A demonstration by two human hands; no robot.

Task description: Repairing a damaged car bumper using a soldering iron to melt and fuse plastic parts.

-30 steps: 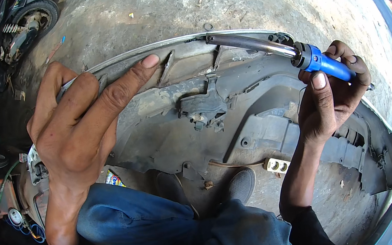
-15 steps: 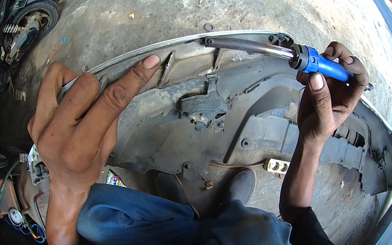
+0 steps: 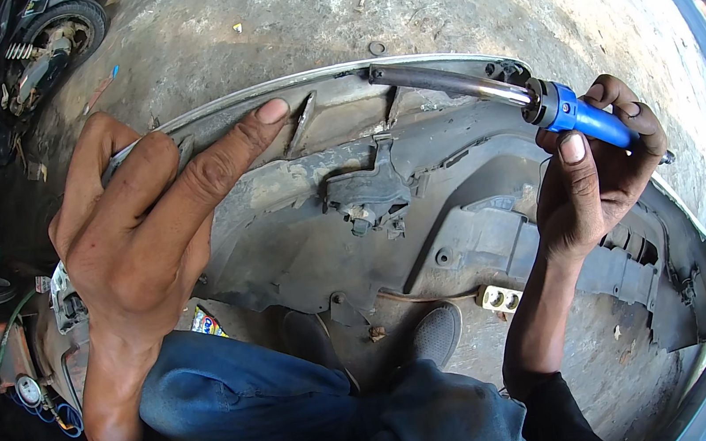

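Note:
A soldering iron (image 3: 595,125) with a blue handle and a long metal barrel is held in my right hand (image 3: 585,190), thumb in front and fingers behind the handle. Its dark tip points left, over the far rim of a grey car bumper (image 3: 284,238) that lies inner side up; whether it touches the rim I cannot tell. Above the bumper's left part is my left hand (image 3: 131,227), empty as far as I see. Its index finger stretches out toward the right, the other fingers are bent and apart, and the thumb is hidden.
A cream power strip (image 3: 499,298) lies on the floor near my right forearm. My shoes (image 3: 437,336) stand at the bumper's near edge. A motorcycle wheel (image 3: 66,35) is at the far left, and a pressure gauge with hoses (image 3: 29,391) at the left.
Almost nothing differs. My right hand and the soldering iron have shifted very slightly to the right; my left hand stays in place.

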